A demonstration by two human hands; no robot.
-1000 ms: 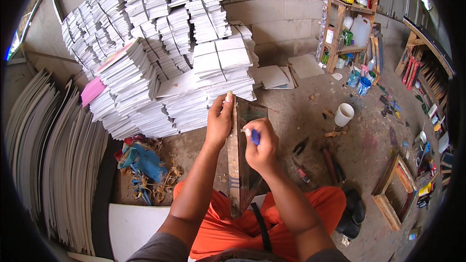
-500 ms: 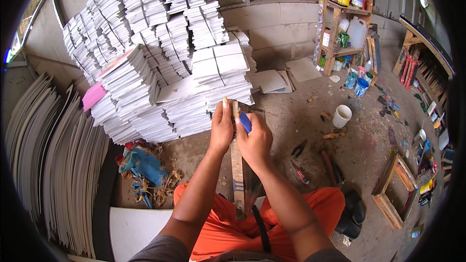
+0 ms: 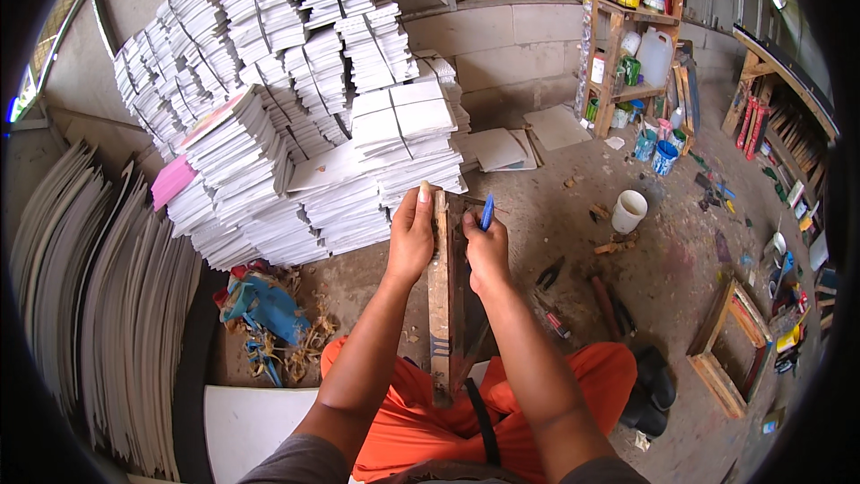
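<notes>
Upright between my knees stands a worn wooden frame [image 3: 439, 305], seen edge-on. Dark, partly see-through material shows along its right side. My left hand [image 3: 412, 240] grips the far end of the frame from the left, its thumb pointing up along the wood. Just right of the frame, my right hand [image 3: 486, 251] is closed round a narrow blue tool [image 3: 487, 212]. Its blue end sticks up past the fingers; the rest is hidden, so its exact kind cannot be told. A small gap separates this hand from the wooden edge.
Tied paper stacks [image 3: 403, 116] rise ahead; curved boards [image 3: 134, 323] lean at left. Blue rags [image 3: 273, 309] lie near my left knee. To the right are pliers [image 3: 550, 274], a white bucket [image 3: 630, 212], another wooden frame [image 3: 730, 350] and a paint shelf [image 3: 640, 90].
My right hand has moved right, away from the wooden edge, and the blue tool has turned more upright. My left hand keeps its hold on the frame.
</notes>
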